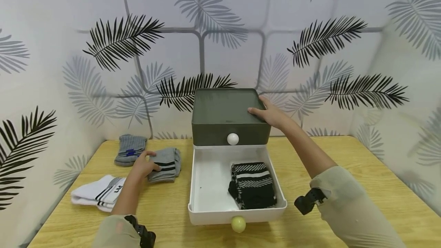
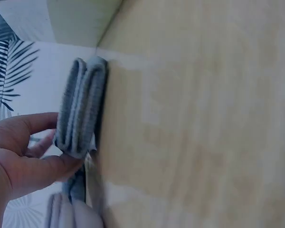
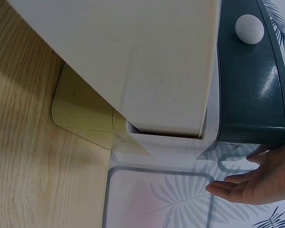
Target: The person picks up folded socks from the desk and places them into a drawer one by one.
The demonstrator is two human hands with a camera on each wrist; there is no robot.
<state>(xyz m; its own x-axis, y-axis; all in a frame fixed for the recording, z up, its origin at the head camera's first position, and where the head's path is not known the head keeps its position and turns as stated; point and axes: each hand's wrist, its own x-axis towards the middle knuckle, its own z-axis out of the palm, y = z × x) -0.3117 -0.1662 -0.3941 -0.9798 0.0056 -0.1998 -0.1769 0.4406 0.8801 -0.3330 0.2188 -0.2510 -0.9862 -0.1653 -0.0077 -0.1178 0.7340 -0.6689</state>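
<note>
My left hand (image 1: 143, 167) pinches a folded grey pair of socks (image 1: 166, 164) with black stripes, lying on the table left of a small drawer cabinet. In the left wrist view, the thumb and fingers (image 2: 43, 122) meet one end of the folded socks (image 2: 80, 109). My right hand (image 1: 270, 115) rests at the right edge of the cabinet's dark green top (image 1: 225, 104), its fingers fairly straight along the side. Below, the white lower drawer (image 1: 211, 186) is pulled out, with folded black-and-white socks (image 1: 254, 185) in its right half.
Blue-grey socks (image 1: 132, 144) lie behind the left hand, and white socks with black stripes (image 1: 100, 192) lie nearer on the left. The wooden table (image 1: 327, 198) backs onto a leaf-patterned curtain (image 1: 231, 60). A yellow-green knob (image 1: 238, 224) projects from the drawer front.
</note>
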